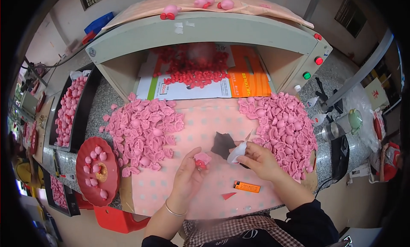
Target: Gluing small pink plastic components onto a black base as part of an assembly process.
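Note:
My left hand (188,178) pinches a small pink figure part (202,157) with red pieces at its lower side. Just to the right, my right hand (260,160) is closed round a small white glue bottle (236,153), whose thin nozzle points up and to the right. The bottle and the pink part are apart. Behind the bottle lies a dark grey scrap (222,145) on the pink cloth (205,119). In front of my right hand are an orange lighter (247,186) and a small red triangular scrap (228,196).
Heaps of pink shell pieces lie left (143,127) and right (288,131). Small red parts (192,69) fill the middle of the open-fronted cabinet (200,31). A red plate (112,178) with pink figures and a black crate (79,93) stand at the left; more glue bottles (318,119) stand right.

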`<state>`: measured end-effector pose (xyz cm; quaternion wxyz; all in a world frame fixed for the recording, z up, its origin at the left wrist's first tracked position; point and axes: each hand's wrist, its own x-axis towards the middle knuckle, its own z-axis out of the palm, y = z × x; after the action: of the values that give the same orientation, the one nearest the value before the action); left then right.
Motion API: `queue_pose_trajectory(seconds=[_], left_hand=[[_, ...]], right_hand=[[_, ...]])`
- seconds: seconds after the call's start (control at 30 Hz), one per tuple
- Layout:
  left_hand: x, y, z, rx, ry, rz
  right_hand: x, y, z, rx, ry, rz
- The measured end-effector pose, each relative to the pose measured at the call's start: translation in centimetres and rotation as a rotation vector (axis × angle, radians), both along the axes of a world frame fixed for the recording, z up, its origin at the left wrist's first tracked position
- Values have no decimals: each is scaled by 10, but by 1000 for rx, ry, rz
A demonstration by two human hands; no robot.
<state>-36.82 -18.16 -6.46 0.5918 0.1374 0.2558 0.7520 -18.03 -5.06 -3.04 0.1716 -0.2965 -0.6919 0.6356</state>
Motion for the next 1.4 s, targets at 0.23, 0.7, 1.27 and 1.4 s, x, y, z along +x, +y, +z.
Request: queue_pose_trajectory(seconds=[0.23, 0.7, 1.27, 1.4], left_hand=[[-2, -11, -2, -4, -30, -69], [-10, 1, -27, 27, -45, -198], [-26, 20, -42, 40, 7, -247], [-23, 17, -42, 47, 13, -256]], right_hand=[[3, -13, 43, 0, 201, -76], [-23, -25, -14, 142, 463, -207], [-45, -9, -28, 779, 312, -265], [-44, -10, -25, 810, 307, -249]])
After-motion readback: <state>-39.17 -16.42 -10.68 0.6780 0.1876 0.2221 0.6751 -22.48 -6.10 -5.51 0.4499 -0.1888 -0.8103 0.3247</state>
